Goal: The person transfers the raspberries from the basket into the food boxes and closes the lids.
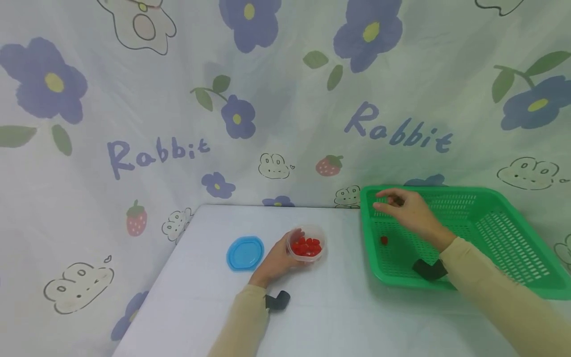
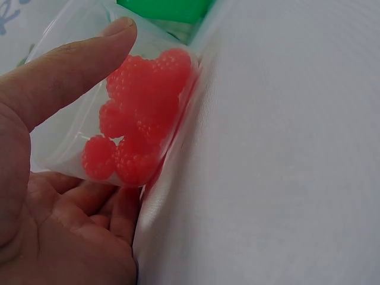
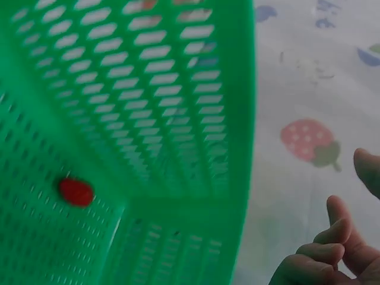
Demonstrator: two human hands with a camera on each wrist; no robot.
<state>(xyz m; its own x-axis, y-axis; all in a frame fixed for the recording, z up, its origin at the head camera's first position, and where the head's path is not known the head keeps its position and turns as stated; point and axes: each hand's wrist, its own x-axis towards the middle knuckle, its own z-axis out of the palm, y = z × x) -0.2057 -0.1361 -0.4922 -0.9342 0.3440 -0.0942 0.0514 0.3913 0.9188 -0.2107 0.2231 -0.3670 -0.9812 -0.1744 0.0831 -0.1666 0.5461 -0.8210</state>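
A clear plastic tub (image 1: 317, 231) stands on the table with several red raspberries (image 1: 308, 247) inside. My left hand (image 1: 274, 262) grips it from the left; in the left wrist view the thumb (image 2: 71, 74) lies along its side and the other fingers are partly hidden under it. Over the left part of a green basket (image 1: 371, 253) hovers my right hand (image 1: 412, 215), its fingers loosely bent and thumb apart, with nothing between them. A single raspberry (image 1: 384, 240) lies on the basket floor, also visible in the right wrist view.
A blue lid (image 1: 245, 253) lies on the white table (image 1: 321, 312) left of the tub. The basket's raised slotted walls stand on the right side of the table. Behind hangs a printed curtain (image 1: 285, 124) with flowers and rabbits.
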